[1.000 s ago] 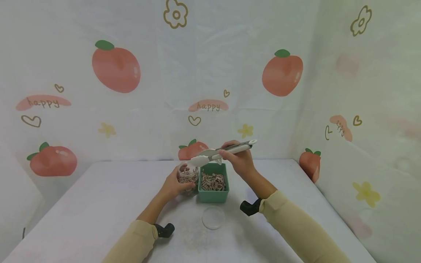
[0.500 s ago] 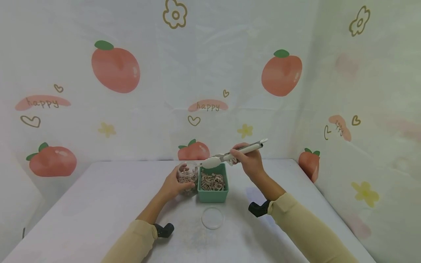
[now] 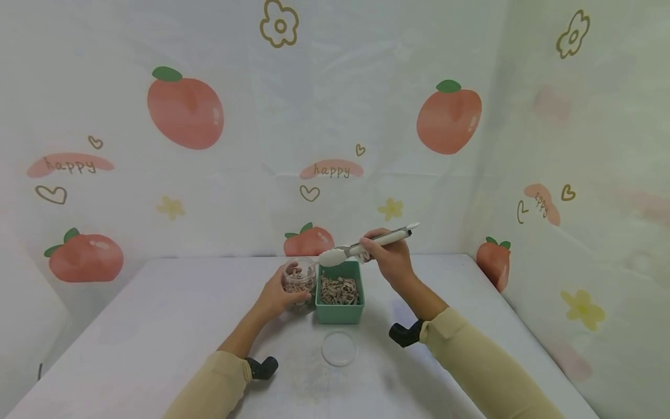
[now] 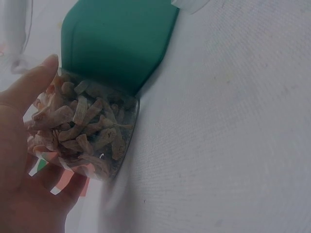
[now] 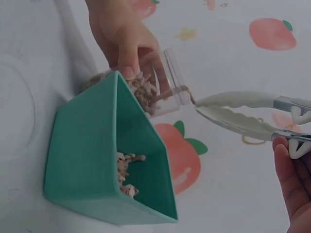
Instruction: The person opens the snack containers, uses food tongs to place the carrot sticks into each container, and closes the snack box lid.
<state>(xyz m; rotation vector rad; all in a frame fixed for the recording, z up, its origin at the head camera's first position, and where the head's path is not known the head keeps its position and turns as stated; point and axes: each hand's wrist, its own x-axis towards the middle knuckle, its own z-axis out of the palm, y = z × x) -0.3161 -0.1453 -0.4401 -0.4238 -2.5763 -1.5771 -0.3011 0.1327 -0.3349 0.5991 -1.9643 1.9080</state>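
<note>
My left hand [image 3: 272, 297] grips a clear jar [image 5: 172, 80] around its side, thumb in front. Brown dried strips [image 4: 87, 126] fill the lower part of the jar. In my right hand [image 3: 391, 256] is a pair of white-tipped kitchen tongs [image 5: 238, 116], slanting down to the left. The tong tips come together at the jar's mouth, on one thin brown strip [image 5: 187, 92] that reaches over the rim. Right beside the jar stands a green box [image 3: 339, 315], with more dried strips [image 3: 340, 290] inside.
A clear round lid [image 3: 339, 349] lies flat on the white table [image 3: 173, 326], in front of the green box. Behind the table hangs a white sheet [image 3: 251, 116] printed with fruit. A black wrist mount [image 3: 405, 334] sticks out from the right sleeve.
The tongs' arms have come together from being spread. My right hand moved right, then slightly back left, bringing the tips near the jar's rim. My left hand and the jar stay put.
</note>
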